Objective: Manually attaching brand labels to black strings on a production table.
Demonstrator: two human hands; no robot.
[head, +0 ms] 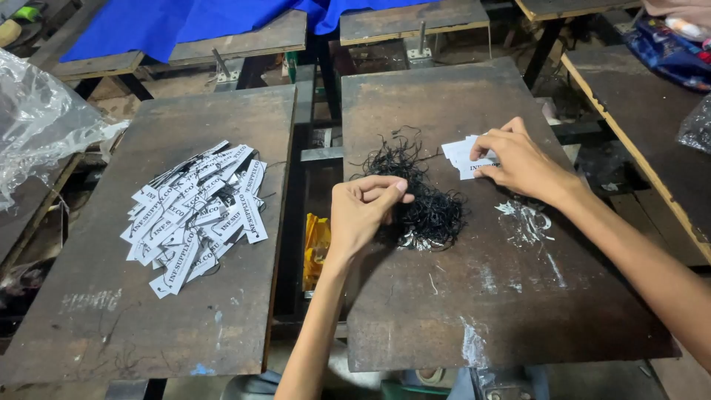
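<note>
My left hand [364, 210] hovers at the left edge of a tangled heap of black strings [418, 194] on the right-hand wooden board [474, 296], thumb and fingers pinched together on a thin string. My right hand [518, 159] rests on a small stack of white paper tags [463, 155] just right of the heap, fingers curled over the top tag. A larger pile of white printed tags with strings [196, 215] lies on the left-hand board [163, 318].
A gap with a metal frame and a yellow wrapper [317, 248] separates the two boards. Clear plastic sheeting [37, 118] sits at far left, blue cloth [163, 26] lies on the back tables, and another table edge [637, 126] runs along the right.
</note>
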